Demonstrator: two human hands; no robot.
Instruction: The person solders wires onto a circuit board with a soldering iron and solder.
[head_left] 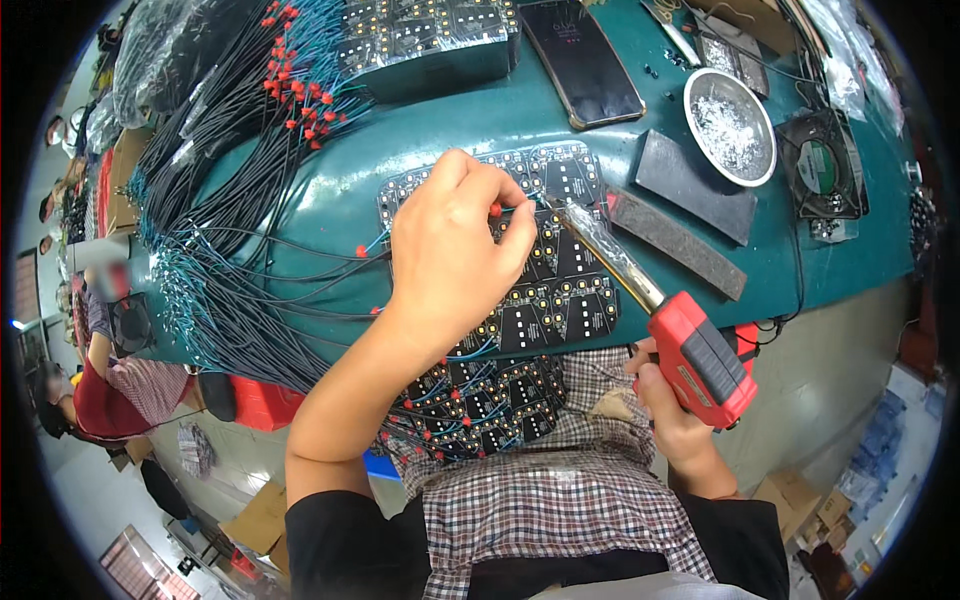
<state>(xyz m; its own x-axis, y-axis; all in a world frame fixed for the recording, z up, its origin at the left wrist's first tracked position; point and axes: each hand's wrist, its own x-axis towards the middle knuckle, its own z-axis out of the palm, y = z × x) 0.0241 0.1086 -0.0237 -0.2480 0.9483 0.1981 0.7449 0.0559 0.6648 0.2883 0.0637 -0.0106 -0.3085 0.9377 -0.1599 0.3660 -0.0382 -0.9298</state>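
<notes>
My left hand (450, 235) is over a black circuit board panel (575, 265) lying on the green table. Its thumb and forefinger are pinched on a thin blue-green wire with a small red piece (496, 210), close to the board's surface. My right hand (675, 415) is wrapped round the red and black grip of a soldering gun (705, 365). The gun's metal tip points up and left, close to the left fingertips; whether it touches the board I cannot tell. More wired boards (490, 405) hang or rest below the table edge, over the checked apron.
Bundles of black cables (270, 315) with stripped ends spread across the left. Behind the panel are a stack of boards (435, 60) and a phone (580, 62). At right lie two dark bars (695, 185), a bowl of silvery scraps (730, 125) and a small fan (822, 165). A co-worker (120, 390) is at far left.
</notes>
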